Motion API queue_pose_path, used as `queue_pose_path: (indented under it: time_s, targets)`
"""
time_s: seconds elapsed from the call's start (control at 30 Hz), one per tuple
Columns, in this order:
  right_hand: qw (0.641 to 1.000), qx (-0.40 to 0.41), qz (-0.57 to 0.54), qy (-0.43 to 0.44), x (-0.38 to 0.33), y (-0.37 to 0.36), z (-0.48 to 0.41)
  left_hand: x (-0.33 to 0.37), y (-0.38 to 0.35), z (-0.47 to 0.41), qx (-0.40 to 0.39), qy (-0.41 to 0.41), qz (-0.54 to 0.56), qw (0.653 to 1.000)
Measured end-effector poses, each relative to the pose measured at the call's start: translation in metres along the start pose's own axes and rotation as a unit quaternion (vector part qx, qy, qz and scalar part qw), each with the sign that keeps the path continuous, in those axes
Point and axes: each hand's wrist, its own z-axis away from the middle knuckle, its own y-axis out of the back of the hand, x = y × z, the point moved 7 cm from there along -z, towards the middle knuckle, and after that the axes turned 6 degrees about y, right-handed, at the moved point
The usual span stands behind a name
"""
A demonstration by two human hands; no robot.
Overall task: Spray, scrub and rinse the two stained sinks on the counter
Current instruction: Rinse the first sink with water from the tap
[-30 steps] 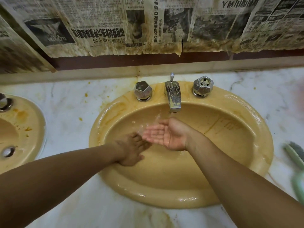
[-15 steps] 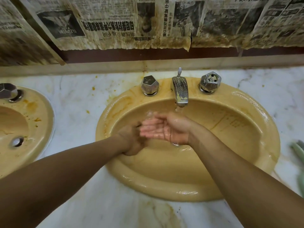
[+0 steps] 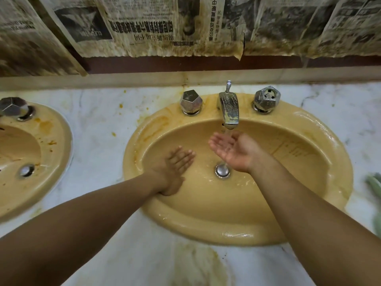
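A yellow oval sink [image 3: 321,182] fills the middle of the head view, wet, with orange stains on its left rim. Water runs from the chrome faucet [image 3: 229,109] into my right hand [image 3: 233,150], which is cupped palm up under the stream and holds nothing. My left hand [image 3: 174,168] lies flat, palm down, fingers spread, on the left inner wall of the basin. The drain plug [image 3: 222,170] shows between my hands. A second yellow sink [image 3: 51,162] with orange spots sits at the left edge, partly cut off.
Two faceted chrome knobs [image 3: 190,102] [image 3: 267,99] flank the faucet. The marble counter [image 3: 99,124] carries orange specks and a brown smear at the front. A pale green object [image 3: 374,183] lies at the right edge. Stained newspaper [image 3: 165,27] covers the wall.
My hands have come apart: the left slid down and left onto the basin wall, while the right stays cupped under the stream. The drain is now uncovered. The view shifted slightly.
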Motion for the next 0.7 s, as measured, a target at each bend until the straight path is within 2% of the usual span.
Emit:
queue_pose_path:
  time_s: [0.07, 0.1, 0.17, 0.23, 0.27, 0.3, 0.37, 0.43, 0.5, 0.53, 0.6, 0.7]
  targets:
    - [0.998, -0.057, 0.021, -0.026, 0.014, -0.028, 0.002, 0.022, 0.0, 0.009, -0.069, -0.035, 0.077, 0.994]
    - [0.99, -0.097, 0.081, -0.054, 0.025, -0.04, 0.007, 0.033, 0.001, 0.02, -0.12, -0.071, 0.122, 0.983]
    - [0.945, -0.187, 0.244, -0.115, 0.048, -0.05, 0.024, 0.035, 0.007, 0.045, -0.187, -0.12, 0.18, 0.958]
    - [0.902, -0.191, 0.372, -0.108, 0.053, -0.038, 0.032, 0.01, 0.013, 0.05, -0.145, -0.117, 0.095, 0.978]
    - [0.901, -0.157, 0.396, -0.082, 0.046, -0.027, 0.031, -0.005, 0.014, 0.044, -0.098, -0.104, 0.011, 0.99]
    - [0.912, -0.112, 0.391, -0.049, 0.036, -0.013, 0.026, -0.019, 0.015, 0.036, -0.046, -0.089, -0.073, 0.992]
    - [0.954, -0.026, 0.3, 0.01, 0.011, 0.015, 0.011, -0.037, 0.015, 0.023, 0.013, -0.05, -0.147, 0.988]
    - [0.991, 0.022, 0.129, 0.031, -0.005, 0.032, -0.001, -0.031, 0.006, 0.017, -0.002, -0.031, -0.101, 0.994]
    - [0.999, 0.03, -0.009, 0.017, -0.008, 0.032, -0.006, -0.004, -0.005, 0.019, -0.08, -0.032, -0.009, 0.996]
    - [1.0, 0.014, -0.018, 0.006, -0.006, 0.026, -0.006, 0.016, -0.008, 0.023, -0.122, -0.05, 0.055, 0.99]
    - [0.998, -0.036, 0.04, -0.02, 0.002, 0.006, 0.001, 0.051, -0.002, 0.034, -0.196, -0.105, 0.183, 0.958]
    - [0.965, -0.134, 0.199, -0.101, 0.022, -0.011, 0.029, 0.066, 0.007, 0.051, -0.297, -0.164, 0.343, 0.876]
